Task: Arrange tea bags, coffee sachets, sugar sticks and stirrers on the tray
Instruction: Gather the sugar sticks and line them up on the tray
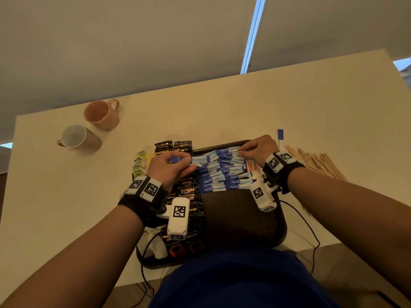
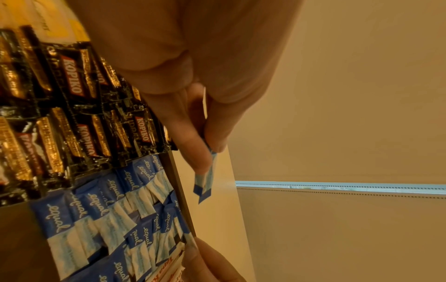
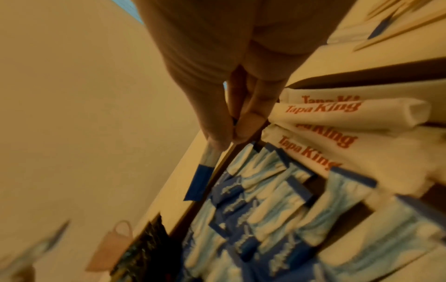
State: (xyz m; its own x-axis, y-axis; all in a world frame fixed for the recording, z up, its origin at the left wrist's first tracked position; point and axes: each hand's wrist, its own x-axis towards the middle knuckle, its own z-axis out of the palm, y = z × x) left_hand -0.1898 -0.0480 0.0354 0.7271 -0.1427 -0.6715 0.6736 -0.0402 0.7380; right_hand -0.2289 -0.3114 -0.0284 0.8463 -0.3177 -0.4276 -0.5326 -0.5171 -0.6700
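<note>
A dark brown tray (image 1: 235, 218) lies in front of me. Rows of blue and white sugar sticks (image 1: 222, 174) fill its far middle part. Black and gold coffee sachets (image 2: 79, 95) lie along its left side. My left hand (image 1: 178, 162) hovers over the tray's far left and pinches a blue sugar stick (image 2: 205, 181) between thumb and fingers. My right hand (image 1: 244, 152) is over the far right corner and pinches another sugar stick (image 3: 202, 171) by its white end. White packets with red print (image 3: 337, 122) lie at the tray's right edge.
Wooden stirrers (image 1: 318, 162) are heaped on the table right of the tray, and one loose blue stick (image 1: 280, 136) lies beyond them. Green and yellow tea bags (image 1: 140, 165) sit left of the tray. Two mugs (image 1: 102, 114) (image 1: 77, 138) stand far left.
</note>
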